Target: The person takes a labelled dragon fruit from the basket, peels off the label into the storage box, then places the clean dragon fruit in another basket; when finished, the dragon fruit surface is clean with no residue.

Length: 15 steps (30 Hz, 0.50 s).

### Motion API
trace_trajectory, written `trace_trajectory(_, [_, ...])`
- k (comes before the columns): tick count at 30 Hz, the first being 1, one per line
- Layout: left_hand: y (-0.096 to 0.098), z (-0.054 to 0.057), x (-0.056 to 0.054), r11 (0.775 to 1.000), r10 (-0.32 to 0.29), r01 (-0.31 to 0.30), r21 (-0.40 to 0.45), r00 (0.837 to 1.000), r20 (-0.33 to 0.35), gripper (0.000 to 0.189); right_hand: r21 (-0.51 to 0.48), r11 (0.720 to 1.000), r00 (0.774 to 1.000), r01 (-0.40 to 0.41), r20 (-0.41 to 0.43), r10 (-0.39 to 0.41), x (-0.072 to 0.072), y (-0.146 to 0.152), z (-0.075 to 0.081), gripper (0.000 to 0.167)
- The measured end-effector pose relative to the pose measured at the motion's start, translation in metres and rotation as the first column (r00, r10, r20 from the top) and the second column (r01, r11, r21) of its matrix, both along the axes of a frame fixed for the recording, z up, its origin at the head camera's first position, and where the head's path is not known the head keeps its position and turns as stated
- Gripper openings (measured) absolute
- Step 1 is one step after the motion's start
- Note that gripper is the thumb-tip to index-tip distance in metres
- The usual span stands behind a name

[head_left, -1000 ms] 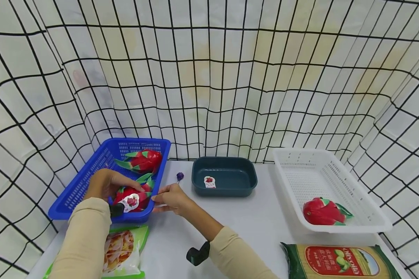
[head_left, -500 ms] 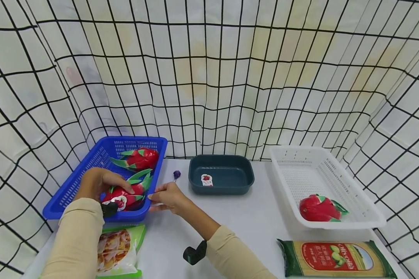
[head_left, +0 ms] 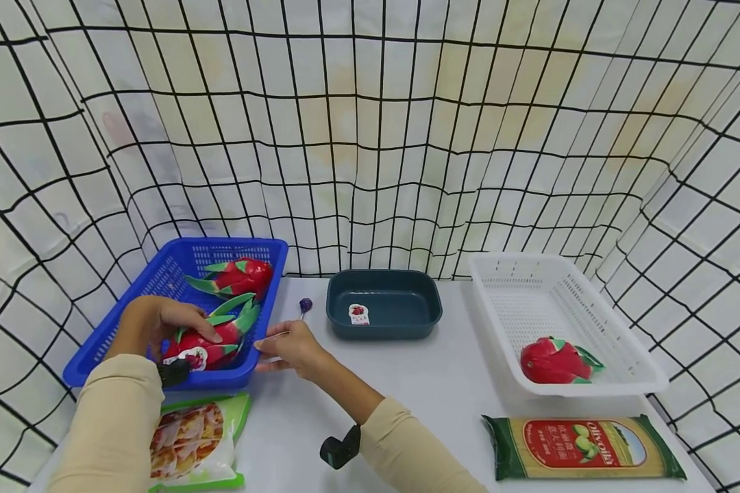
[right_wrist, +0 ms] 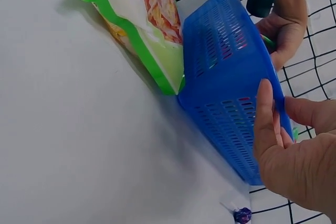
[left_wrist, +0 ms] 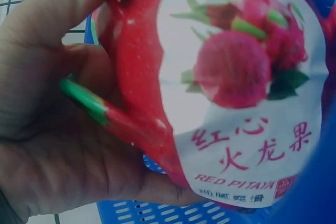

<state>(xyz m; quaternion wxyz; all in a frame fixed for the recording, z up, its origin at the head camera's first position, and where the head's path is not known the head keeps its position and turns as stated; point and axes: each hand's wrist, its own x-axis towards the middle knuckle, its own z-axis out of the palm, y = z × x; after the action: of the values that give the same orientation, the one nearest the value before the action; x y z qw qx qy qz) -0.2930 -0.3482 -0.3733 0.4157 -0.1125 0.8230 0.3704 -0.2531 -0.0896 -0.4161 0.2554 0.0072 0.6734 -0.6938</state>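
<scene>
My left hand point(head_left: 171, 320) is inside the blue basket point(head_left: 222, 381), gripping a red dragon fruit point(head_left: 227, 333) with green leaf tips. In the left wrist view, thumb and fingers curl round the dragon fruit point(left_wrist: 137, 72), whose white label reads "RED PITAYA". Behind it in the basket lies a second dragon fruit point(head_left: 247, 275). My right hand point(head_left: 297, 348) pinches the basket's right rim. The right wrist view has the right hand point(right_wrist: 296, 169) with thumb over the rim of the blue basket point(right_wrist: 226, 77) and fingers along its outer wall. The held fruit's underside is hidden.
A dark teal dish point(head_left: 385, 331) bearing a small sticker stands mid-table, beside a purple lollipop point(head_left: 305, 305). At right, a white basket point(head_left: 487, 308) holds another dragon fruit point(head_left: 558, 361). A pasta pack point(head_left: 582, 448) and a green-edged food bag point(head_left: 197, 441) lie in front. Black wire mesh surrounds the table.
The left hand and its dragon fruit have shifted left within the blue basket. My right hand keeps its hold on the rim. The whole head view has drifted slightly.
</scene>
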Motion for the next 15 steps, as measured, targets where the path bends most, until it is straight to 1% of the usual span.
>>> trace_trajectory(4, [-0.002,-0.001,0.003,0.999,-0.038,0.039,0.018,0.999,-0.027,0.108,-0.021,1.000,1.000,-0.003,0.008,0.003,0.001,0.004,0.000,0.022])
trace_trajectory(6, [-0.003,-0.002,0.004,0.998,-0.043,0.045,0.039,0.998,-0.041,0.106,-0.015,1.000,1.000,-0.012,-0.006,0.011,0.000,0.008,0.002,0.024])
trace_trajectory(8, [-0.005,-0.002,0.005,0.997,-0.053,0.057,0.054,0.997,-0.061,0.106,0.006,1.000,0.999,-0.026,-0.039,0.026,0.000,0.012,0.004,0.022])
trace_trajectory(11, [-0.007,-0.001,0.006,0.995,-0.041,0.048,0.091,0.996,-0.075,0.105,0.051,0.997,0.993,-0.054,-0.102,0.059,0.000,0.021,0.009,0.020])
trace_trajectory(15, [-0.010,0.002,0.007,0.989,-0.036,0.049,0.141,0.995,-0.095,0.103,0.089,0.990,0.977,-0.105,-0.178,0.120,-0.001,0.041,0.012,0.025])
